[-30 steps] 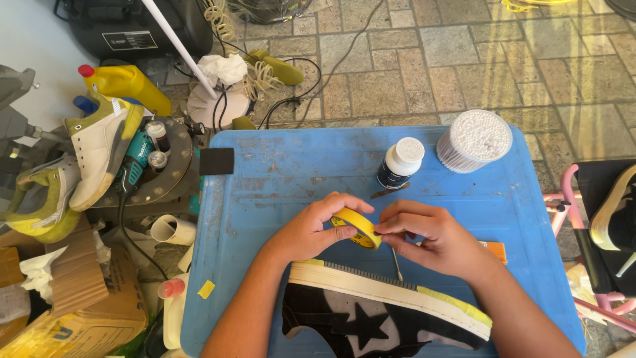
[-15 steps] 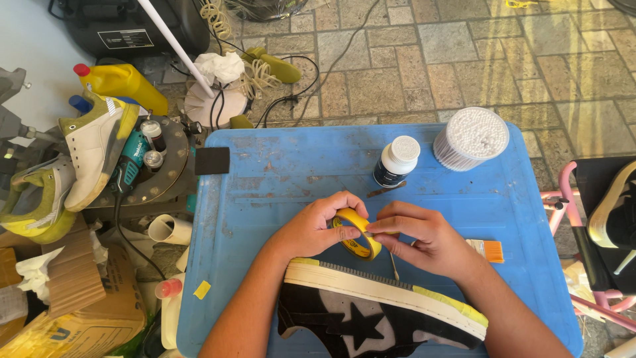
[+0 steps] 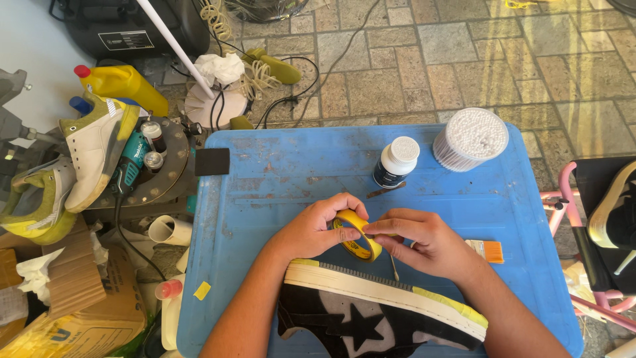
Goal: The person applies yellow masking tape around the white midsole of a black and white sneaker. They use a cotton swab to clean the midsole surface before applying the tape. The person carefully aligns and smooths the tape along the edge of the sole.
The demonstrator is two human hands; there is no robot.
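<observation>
Nearest me, a black sneaker with a white star and cream sole [image 3: 371,311] lies on its side on the blue plastic table [image 3: 265,185]. Just above the sneaker, my left hand [image 3: 311,229] grips a yellow roll of masking tape [image 3: 358,233] — my right hand [image 3: 424,242] pinches its edge, fingers together. Farther from the sneaker stand a dark white-capped bottle [image 3: 395,162] and a round tub of cotton swabs [image 3: 470,138].

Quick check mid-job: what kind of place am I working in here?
Probably a makeshift outdoor shoe-repair or sneaker-cleaning spot: a blue plastic table on stone paving, a black sneaker by both hands, more shoes and a power tool alongside.
</observation>
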